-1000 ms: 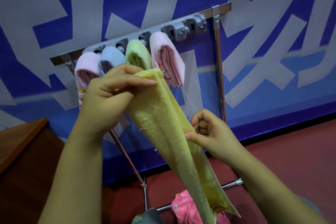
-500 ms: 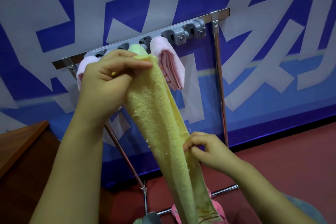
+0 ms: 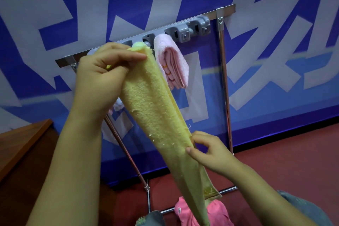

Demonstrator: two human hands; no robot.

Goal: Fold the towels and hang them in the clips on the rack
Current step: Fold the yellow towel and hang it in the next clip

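Yellow towel held lengthwise in front of rack

Yellow towel (image 3: 157,115), folded into a long strip, hangs slanted before the clip rack (image 3: 216,12). I see my left hand (image 3: 102,79) pinching its top end between thumb and curled fingers. My right hand (image 3: 211,152) pinches its edge lower down. A folded pink towel (image 3: 174,60) hangs clipped just beside it; two grey clips (image 3: 183,33) sit bare.

floor (image 3: 275,167): red | bright pink towel (image 3: 218,211), maybe grey cloth (image 3: 152,219)
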